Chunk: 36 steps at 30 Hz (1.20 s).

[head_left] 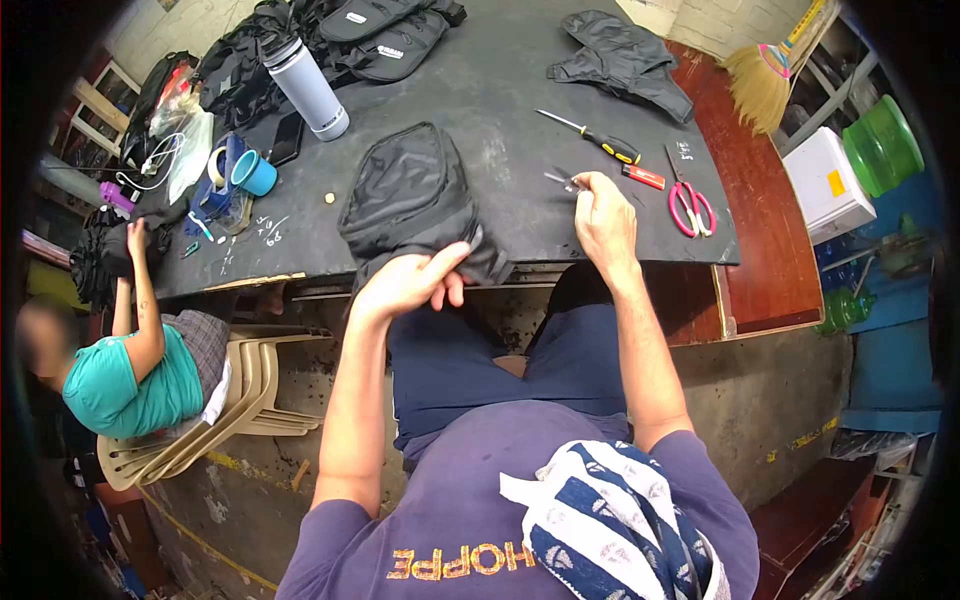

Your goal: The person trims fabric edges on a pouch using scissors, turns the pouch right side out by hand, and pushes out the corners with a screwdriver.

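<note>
My left hand [412, 285] is closed on the near edge of a small black zippered bag [405, 190], which rests on the dark tabletop near its front edge. To the right of the bag, my right hand [606, 222] is pinched around a small metal tool [562, 180]; its thin tip points left, and it looks like thread snips, though most is hidden by my fingers. Beyond that hand lie a yellow-and-black screwdriver [610, 148], a red lighter [643, 177] and pink-handled scissors [690, 205].
A grey water bottle [308, 90], blue cup [254, 174], tape dispenser [225, 190] and phone [287, 137] stand or lie at left. Black bags [390, 45] are heaped behind, and a black fabric piece [625, 62] lies far right. Another person [135, 375] sits at left.
</note>
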### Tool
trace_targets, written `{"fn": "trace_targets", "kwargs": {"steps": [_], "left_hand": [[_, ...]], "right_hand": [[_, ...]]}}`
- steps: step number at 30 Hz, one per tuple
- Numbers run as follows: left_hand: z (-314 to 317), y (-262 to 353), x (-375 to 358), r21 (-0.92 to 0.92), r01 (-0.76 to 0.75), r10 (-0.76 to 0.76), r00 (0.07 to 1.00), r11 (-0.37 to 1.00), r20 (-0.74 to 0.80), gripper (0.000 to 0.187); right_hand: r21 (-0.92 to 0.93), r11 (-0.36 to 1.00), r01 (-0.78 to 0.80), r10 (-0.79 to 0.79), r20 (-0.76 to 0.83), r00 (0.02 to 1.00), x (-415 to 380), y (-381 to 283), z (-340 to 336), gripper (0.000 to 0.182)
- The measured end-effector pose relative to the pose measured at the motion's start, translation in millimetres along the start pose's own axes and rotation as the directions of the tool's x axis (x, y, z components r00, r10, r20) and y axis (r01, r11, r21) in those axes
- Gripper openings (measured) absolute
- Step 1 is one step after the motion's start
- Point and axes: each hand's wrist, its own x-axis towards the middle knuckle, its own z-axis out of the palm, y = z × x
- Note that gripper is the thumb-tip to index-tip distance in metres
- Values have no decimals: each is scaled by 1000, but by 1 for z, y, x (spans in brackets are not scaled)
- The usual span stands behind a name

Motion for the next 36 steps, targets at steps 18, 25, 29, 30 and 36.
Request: {"fn": "trace_targets", "kwargs": {"steps": [18,25,29,30,36], "left_hand": [[90,33,38,712,-407,801,465,572,-378,12],[94,32,41,255,-402,476,735,879,-483,11],[83,26,47,-71,-330,281,882,941,-378,11],[82,24,47,-68,-331,282,882,941,-377,11],[81,21,48,-117,-352,294,890,928,-348,11]], "right_hand": [[294,844,-449,420,159,894,-97,-54,-45,24],[122,940,-319,306,115,945,-93,-54,-60,28],[108,978,-177,170,71,983,-89,-53,-53,30],[109,978,-178,171,69,983,-87,-53,-49,30],[26,981,-194,192,63,979,-81,-51,-32,29]]}}
